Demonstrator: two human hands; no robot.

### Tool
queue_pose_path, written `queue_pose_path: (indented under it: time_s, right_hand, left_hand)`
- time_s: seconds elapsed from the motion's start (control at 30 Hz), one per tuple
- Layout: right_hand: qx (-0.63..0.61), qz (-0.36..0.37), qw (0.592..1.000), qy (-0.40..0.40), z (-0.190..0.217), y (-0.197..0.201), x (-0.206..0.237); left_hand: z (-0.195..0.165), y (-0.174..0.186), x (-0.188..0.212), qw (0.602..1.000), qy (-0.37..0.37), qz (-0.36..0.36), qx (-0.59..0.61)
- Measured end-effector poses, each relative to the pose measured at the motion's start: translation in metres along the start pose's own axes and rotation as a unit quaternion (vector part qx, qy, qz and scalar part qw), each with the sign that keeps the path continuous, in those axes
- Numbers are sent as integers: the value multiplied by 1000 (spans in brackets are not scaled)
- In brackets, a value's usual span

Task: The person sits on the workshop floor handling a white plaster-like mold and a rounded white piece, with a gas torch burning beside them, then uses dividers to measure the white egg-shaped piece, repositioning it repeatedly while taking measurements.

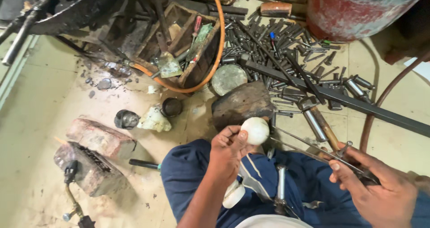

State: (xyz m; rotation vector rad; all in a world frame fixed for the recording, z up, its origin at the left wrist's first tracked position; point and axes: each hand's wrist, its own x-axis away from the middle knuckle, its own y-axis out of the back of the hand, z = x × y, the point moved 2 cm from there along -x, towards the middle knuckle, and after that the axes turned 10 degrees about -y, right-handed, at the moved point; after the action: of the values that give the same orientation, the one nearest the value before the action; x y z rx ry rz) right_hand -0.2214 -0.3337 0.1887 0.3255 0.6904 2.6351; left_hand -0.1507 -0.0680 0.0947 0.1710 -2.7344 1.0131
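Pinched between the left hand's (226, 149) fingertips, a white ball (255, 130) is held above the lap; a hacksaw (313, 149) is gripped by the right hand (380, 187) at four o'clock; bolts (286, 49) are heaped at twelve o'clock.

Cream-white round plastic knob (255, 130) in left hand (227, 151); silver-grey metal hacksaw frame (313, 148) in right hand (380, 190); navy trousers (192, 170) beneath; rust-red drum (358, 11) beyond.

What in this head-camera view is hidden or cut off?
- Right hand: its fingers cover the thin metal saw frame's handle end.
- Round white plastic knob: the left hand hides its underside.
- Red metal drum: cut by the top edge.
- Brass torch: its lower end leaves the bottom edge.
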Motion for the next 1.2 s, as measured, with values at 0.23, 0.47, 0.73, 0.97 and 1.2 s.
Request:
queue_pose_path:
  time_s: [0.23, 0.47, 0.73, 0.97, 1.2]
  right_hand:
    - [-22, 7, 998, 62, 13, -3, 15]
    - [17, -10, 998, 67, 16, 5, 18]
    - [62, -2, 993, 97, 17, 12, 18]
    - [77, 4, 992, 104, 17, 13, 20]
    - [50, -3, 995, 90, 27, 5, 28]
  left_hand:
    - [-7, -16, 23, 1000, -16, 15, 3]
    - [-7, -20, 28, 999, -26, 20, -2]
    - [-9, -24, 31, 997, -37, 24, -66]
    - [-14, -30, 38, 992, -73, 36, -100]
    - [-15, -35, 47, 968, -126, 14, -215]
